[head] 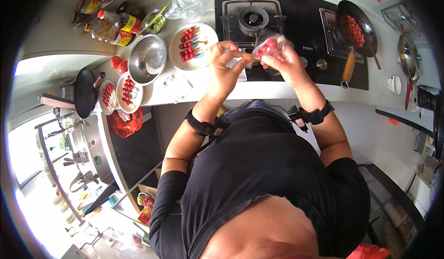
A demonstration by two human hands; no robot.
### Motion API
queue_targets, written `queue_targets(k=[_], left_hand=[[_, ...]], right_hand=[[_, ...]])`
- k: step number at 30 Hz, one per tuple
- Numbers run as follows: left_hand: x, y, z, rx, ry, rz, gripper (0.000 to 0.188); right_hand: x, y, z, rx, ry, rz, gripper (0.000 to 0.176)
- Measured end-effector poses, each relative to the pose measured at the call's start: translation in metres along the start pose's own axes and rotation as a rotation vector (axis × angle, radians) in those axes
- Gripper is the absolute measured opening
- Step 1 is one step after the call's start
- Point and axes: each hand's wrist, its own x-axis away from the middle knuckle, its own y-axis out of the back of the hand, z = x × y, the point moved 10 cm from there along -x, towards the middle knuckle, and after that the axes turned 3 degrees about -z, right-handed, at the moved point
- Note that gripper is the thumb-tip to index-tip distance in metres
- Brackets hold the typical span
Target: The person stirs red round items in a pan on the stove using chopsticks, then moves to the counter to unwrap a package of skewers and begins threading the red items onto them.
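Note:
Over the front edge of the gas hob, my right hand point(287, 64) holds a clear plastic bag point(282, 41) with red fruit point(270, 46) inside. The fingertips of my left hand point(225, 66) pinch the narrow end of this bagged skewer, where a thin tip shows. Just left of my left hand, a white plate point(176, 58) carries several short skewers of round red fruit point(187, 43) with pale sticks. Below that plate, a clear plastic packet point(177, 87) lies on the counter. Part of another packet is hidden behind my left fingers.
A wok point(370, 33) with red pieces sits on the right burner, its wooden handle point(349, 68) toward me. To the left stand a steel bowl point(144, 59), a plate of skewers point(138, 101), tomatoes point(122, 66), bottles point(119, 21) and a black pan point(84, 94).

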Motion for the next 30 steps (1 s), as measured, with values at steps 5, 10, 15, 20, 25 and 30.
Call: queue_targets(k=[5, 10, 15, 20, 25, 30], left_hand=[[-0.006, -0.002, 0.032, 0.155, 0.216, 0.016, 0.011], [-0.006, -0.004, 0.030, 0.267, 0.247, 0.046, 0.012], [-0.005, -0.007, 0.006, 0.091, 0.051, 0.074, 0.011], [0.008, -0.023, 0.040, 0.340, 0.378, 0.134, 0.010], [0.033, -0.057, 0.059, 0.987, 0.821, 0.264, 0.014], [0.023, -0.046, 0.053, 0.819, 0.692, 0.225, 0.009]], right_hand=[[0.023, -0.041, 0.043, 0.645, 0.526, 0.128, 0.024], [0.016, -0.020, 0.029, 0.188, 0.287, 0.038, 0.025], [0.015, -0.027, -0.022, -0.033, -0.223, 0.238, 0.024], [0.024, -0.032, 0.049, 0.930, 0.726, -0.108, 0.030], [0.031, -0.041, 0.057, 1.014, 0.891, -0.143, 0.031], [0.022, -0.002, 0.046, 0.526, 0.651, -0.292, 0.028]])
